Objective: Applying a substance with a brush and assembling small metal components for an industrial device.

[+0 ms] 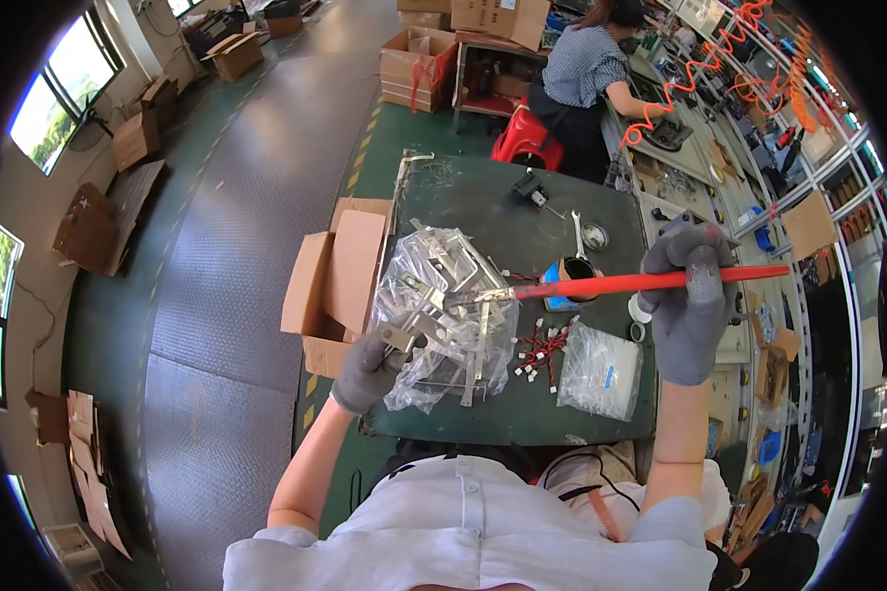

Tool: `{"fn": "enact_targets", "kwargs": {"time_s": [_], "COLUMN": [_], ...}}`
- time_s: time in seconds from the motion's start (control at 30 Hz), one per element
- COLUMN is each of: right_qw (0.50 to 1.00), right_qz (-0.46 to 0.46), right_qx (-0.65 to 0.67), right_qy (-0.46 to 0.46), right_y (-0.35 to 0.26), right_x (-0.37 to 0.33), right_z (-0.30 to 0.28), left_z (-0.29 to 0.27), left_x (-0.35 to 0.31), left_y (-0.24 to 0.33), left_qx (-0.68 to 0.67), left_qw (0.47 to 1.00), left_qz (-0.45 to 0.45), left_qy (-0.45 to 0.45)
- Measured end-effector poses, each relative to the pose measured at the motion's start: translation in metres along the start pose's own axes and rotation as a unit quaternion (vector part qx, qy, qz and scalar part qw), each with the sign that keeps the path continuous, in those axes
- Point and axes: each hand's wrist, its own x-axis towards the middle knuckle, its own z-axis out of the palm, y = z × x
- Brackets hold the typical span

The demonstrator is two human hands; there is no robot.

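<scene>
My left hand (367, 371), in a grey glove, is closed on a metal bracket (401, 336) over the left side of the table. My right hand (688, 295), gloved too, grips a long red-handled brush (601, 286). The brush points left, and its tip overlaps the metal parts near the bracket; whether it touches is unclear. Below lies a clear plastic bag (404, 389) with several metal brackets on and in it. An open tin (565, 271) with a blue label stands behind the brush handle, partly hidden by it.
On the dark green table (463, 192) are a wrench (578, 234), red-and-black wires with white connectors (542, 347), a bag of white parts (601, 372) and a black device (530, 187). An open cardboard box (350, 266) adjoins the left edge. A person (583, 74) works at the far bench.
</scene>
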Motion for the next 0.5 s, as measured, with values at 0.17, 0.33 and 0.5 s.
{"fn": "enact_targets", "kwargs": {"time_s": [0.17,0.33,0.5], "right_qw": [1.000,0.999,0.997], "right_qz": [0.000,0.021,0.031], "right_qx": [-0.004,-0.027,-0.064], "right_qy": [-0.029,-0.028,-0.012], "right_y": [-0.001,-0.004,-0.009], "right_x": [-0.001,-0.002,0.001], "right_z": [0.006,0.008,0.000], "left_z": [-0.001,0.002,0.005], "left_x": [0.001,0.003,0.005], "left_y": [0.008,0.008,0.017], "left_qx": [0.018,-0.026,-0.020], "left_qw": [0.999,0.999,0.998], "left_qz": [-0.024,-0.032,-0.042], "left_qy": [-0.014,0.022,0.044]}}
